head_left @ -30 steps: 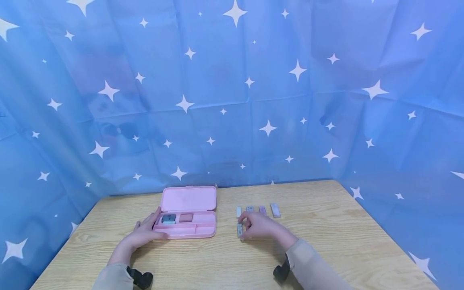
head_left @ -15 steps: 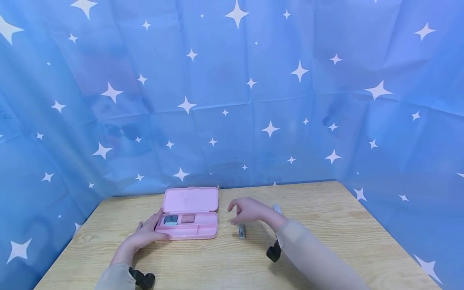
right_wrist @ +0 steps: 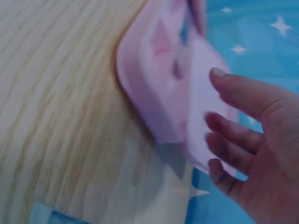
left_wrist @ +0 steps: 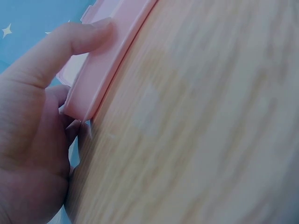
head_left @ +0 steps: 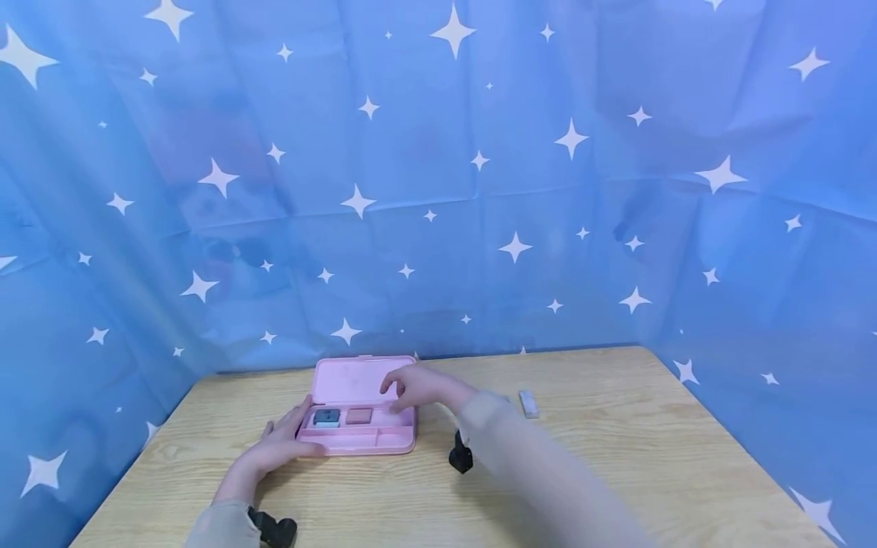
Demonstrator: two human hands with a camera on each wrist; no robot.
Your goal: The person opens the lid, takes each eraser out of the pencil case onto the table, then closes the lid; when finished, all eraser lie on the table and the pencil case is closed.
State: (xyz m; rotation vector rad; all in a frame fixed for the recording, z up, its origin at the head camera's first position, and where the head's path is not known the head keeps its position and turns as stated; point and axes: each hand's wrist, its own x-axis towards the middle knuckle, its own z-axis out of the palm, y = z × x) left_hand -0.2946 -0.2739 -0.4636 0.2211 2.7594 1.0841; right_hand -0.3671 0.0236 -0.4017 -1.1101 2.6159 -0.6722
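An open pink pencil case (head_left: 342, 441) lies on the table with its lid folded back. A dark block (head_left: 326, 415), with a pale one by it, and a brownish-pink block (head_left: 359, 416) lie in its rear compartment. My left hand (head_left: 274, 449) holds the case's left end. Its thumb lies on the front wall, the fingers round the end, in the left wrist view (left_wrist: 37, 116). Over the right part of the case hovers my right hand (head_left: 425, 386). In the right wrist view (right_wrist: 261, 140) its fingers are loosely bent, with nothing visible between them.
A pale block (head_left: 528, 404) lies on the wooden table (head_left: 617, 426) to the right. My right sleeve (head_left: 534, 464) hides the spot where other small blocks lay. Part of a block (right_wrist: 51, 215) shows low in the right wrist view. A starry blue curtain (head_left: 438, 289) hangs behind.
My right hand has left the small blocks on the right and swung leftward to above the pencil case. My left hand keeps its place on the case. The head view has shifted slightly.
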